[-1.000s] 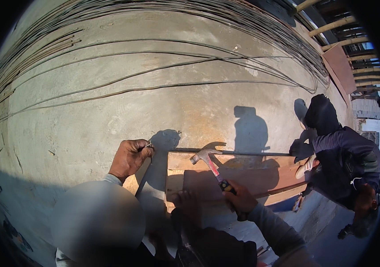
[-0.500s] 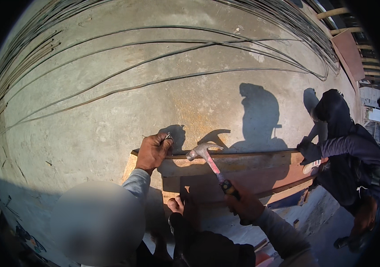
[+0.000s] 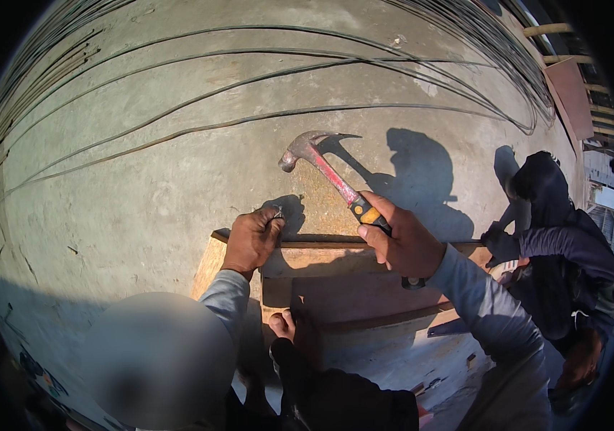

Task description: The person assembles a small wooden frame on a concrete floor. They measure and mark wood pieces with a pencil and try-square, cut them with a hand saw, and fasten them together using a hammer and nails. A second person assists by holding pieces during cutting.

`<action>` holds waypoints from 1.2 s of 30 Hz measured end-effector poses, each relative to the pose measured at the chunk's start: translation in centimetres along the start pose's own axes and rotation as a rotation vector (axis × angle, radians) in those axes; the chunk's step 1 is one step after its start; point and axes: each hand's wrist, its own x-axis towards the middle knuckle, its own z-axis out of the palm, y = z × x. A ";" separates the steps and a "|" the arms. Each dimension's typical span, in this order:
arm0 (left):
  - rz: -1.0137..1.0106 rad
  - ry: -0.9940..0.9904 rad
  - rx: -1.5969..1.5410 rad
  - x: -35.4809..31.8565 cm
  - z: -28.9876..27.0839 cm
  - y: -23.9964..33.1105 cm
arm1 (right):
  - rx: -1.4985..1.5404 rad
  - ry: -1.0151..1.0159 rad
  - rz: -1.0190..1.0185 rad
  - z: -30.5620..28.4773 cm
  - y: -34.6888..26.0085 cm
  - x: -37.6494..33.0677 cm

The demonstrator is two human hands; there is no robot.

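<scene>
My right hand [image 3: 409,243] is wrapped round the black and yellow grip of a claw hammer [image 3: 330,169]. The hammer has a worn red shaft, and its head is raised above the concrete, beyond the wooden frame. At the left end of the frame [image 3: 328,260], my left hand [image 3: 251,241] is closed above the upper board's edge. Its thumb and fingers pinch a small shiny metal piece [image 3: 278,212] that looks like a nail, mostly hidden by the fingers. A reddish-brown panel [image 3: 350,296] lies within the frame's boards.
A person in dark clothes [image 3: 569,244] crouches at the right, a hand [image 3: 501,244] at the frame's far end. Long steel bars [image 3: 264,117] cross the concrete floor [image 3: 177,179]. A bare foot [image 3: 283,325] is by the frame. A blurred rounded shape [image 3: 159,359] covers the lower left.
My right hand has lifted the hammer up and away from the board's edge. My left hand stays at the frame's left end, still pinching the small metal piece.
</scene>
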 end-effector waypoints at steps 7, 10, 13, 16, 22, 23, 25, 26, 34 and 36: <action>0.072 0.049 0.151 -0.9 0.3 1.1 | -0.332 -0.173 -0.028 -1.1 -1.2 1.6; 0.056 0.080 0.168 -1.1 0.5 1.4 | -0.158 -0.083 0.185 -1.4 -1.0 1.5; 0.038 0.085 0.203 -1.0 0.5 1.6 | -0.200 -0.021 0.022 -1.7 -0.7 1.4; -0.004 0.048 0.228 -0.9 0.5 1.7 | -0.388 -0.116 -0.191 -1.8 -0.5 1.5; 0.010 0.066 0.148 -1.2 0.7 1.6 | 0.147 0.078 0.064 -1.6 -0.5 1.1; 0.022 0.074 0.124 -1.2 0.7 1.5 | -0.002 0.009 0.103 -1.7 -0.6 1.0; 0.049 0.099 0.169 -1.2 0.7 1.5 | -0.249 -0.175 0.030 -1.6 -0.6 0.8; 0.070 0.119 0.185 -1.2 0.7 1.5 | -0.332 -0.219 -0.029 -1.6 -0.6 0.8; 0.037 0.094 0.112 -1.6 0.8 1.5 | -0.160 -0.030 -0.012 -2.0 -0.7 1.0; 0.045 0.114 0.122 -1.5 0.8 1.4 | -0.349 -0.148 -0.109 -2.2 -0.9 1.2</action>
